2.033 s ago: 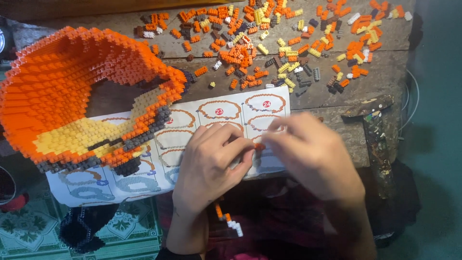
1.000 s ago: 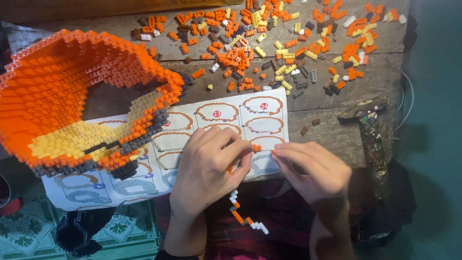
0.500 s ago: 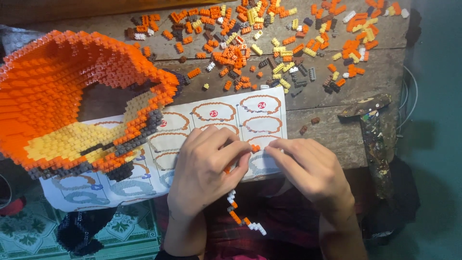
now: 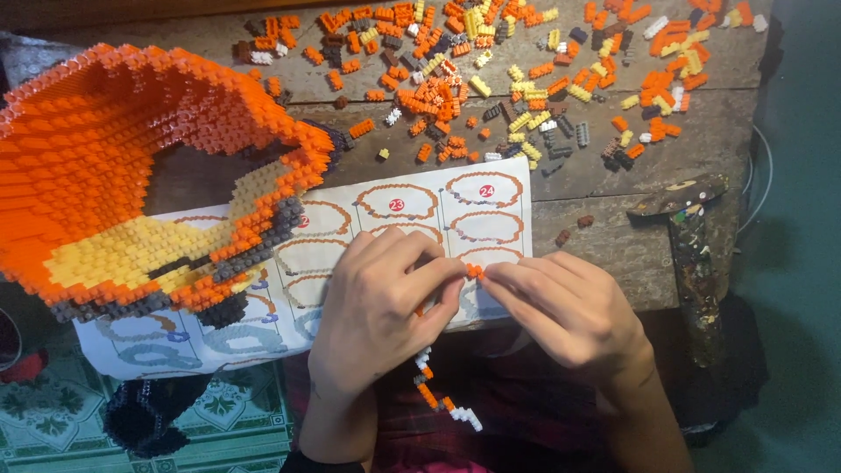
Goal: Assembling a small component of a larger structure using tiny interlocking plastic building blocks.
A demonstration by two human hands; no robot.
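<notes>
At the centre of the frame the fingertips of both hands meet on a small orange brick point(image 4: 474, 271). The left hand point(image 4: 378, 311) pinches it with thumb and forefinger closed; the right hand point(image 4: 569, 311) presses in from the other side, fingers closed on the same spot. The brick sits at the top end of a thin brick chain point(image 4: 442, 394) of orange and white pieces that hangs down from under the left hand toward the lower middle of the frame, over the lap.

The chain looks light and loosely jointed, likely to bend or snap apart at its studs if pulled; it is best held close to the joint being pressed, as the fingers do now, not by its dangling end. The tiny bricks are hard and smooth, so they probably slip easily from the fingertips.

Under the hands lies an instruction sheet point(image 4: 412, 206) with ring-shaped diagrams. At left a large orange model point(image 4: 114, 158) with yellow and grey rows rests partly on the sheet. Across the top, loose bricks point(image 4: 526, 79) in orange, yellow, grey and white are scattered on a worn wooden table point(image 4: 604, 184).
</notes>
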